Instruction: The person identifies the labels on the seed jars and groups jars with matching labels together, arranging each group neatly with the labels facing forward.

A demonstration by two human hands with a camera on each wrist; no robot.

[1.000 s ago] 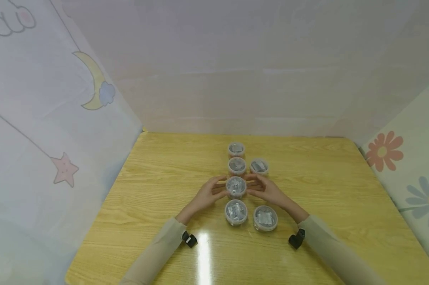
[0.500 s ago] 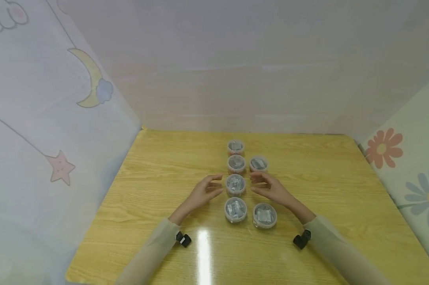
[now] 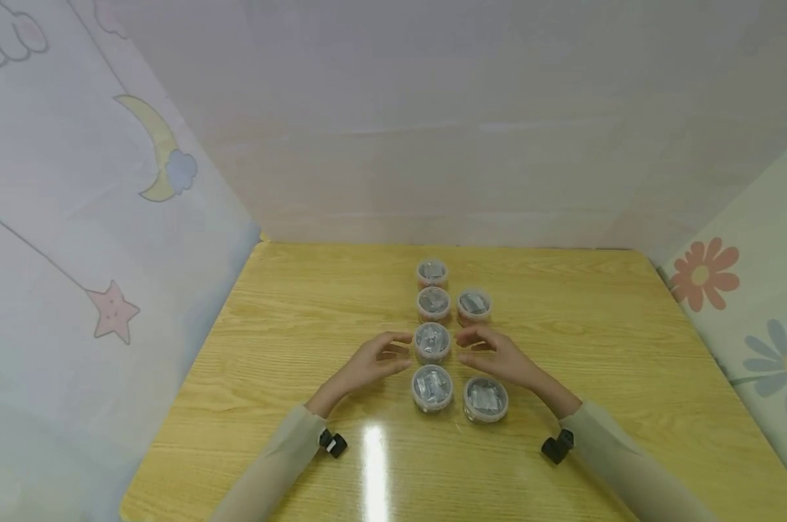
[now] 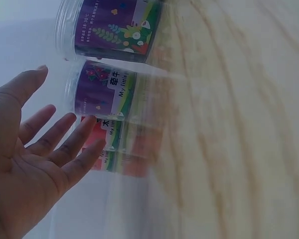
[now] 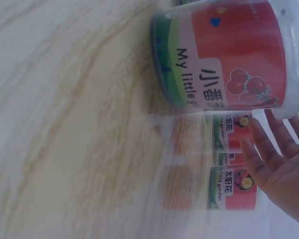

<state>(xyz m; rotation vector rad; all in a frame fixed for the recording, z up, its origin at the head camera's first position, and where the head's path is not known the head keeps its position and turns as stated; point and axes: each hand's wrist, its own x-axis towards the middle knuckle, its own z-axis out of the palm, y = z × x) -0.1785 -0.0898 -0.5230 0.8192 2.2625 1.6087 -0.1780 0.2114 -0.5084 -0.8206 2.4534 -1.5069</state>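
Observation:
Several round clear plastic tubs with lids stand upright on the table. In the head view, my left hand is just left of the middle tub in a front-to-back column, fingers spread and a small gap between. On its other side, my right hand is slightly apart from it, fingers loosely bent. Both hands hold nothing. Nearest me in the column is the front tub; a front-right tub sits below my right hand. The left wrist view shows a purple-labelled tub; the right wrist view shows a large red-labelled tub.
Further back in the column stand a tub and the rearmost tub. Another tub is right of them. The wooden table meets a pale wall behind, with printed sheets on both sides.
A second ago the fingers of both hands lay around the middle tub's sides; they have since moved outward, away from it. The tubs keep their places.

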